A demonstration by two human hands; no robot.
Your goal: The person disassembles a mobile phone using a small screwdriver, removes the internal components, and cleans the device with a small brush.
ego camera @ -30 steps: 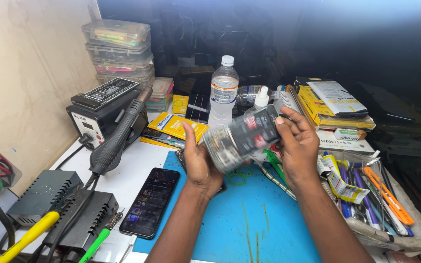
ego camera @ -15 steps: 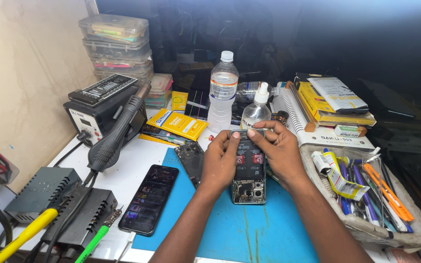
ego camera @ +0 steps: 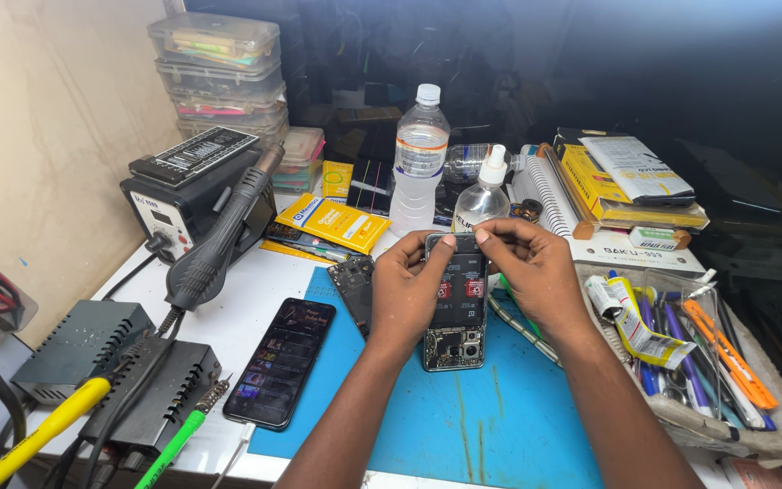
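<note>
opened phone [ego camera: 456, 308] — both hands pinch its top edge, left grip [ego camera: 409, 285], right grip [ego camera: 536, 267]; fingers hide that edge.

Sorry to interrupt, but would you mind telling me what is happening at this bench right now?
A person has an opened phone lying on the blue mat, its insides exposed. The left hand holds its left edge, while the right hand pinches at its top end. A second phone lies screen-up to the left, with a hot-air station behind it. A water bottle and a small dropper bottle stand just beyond.
</note>
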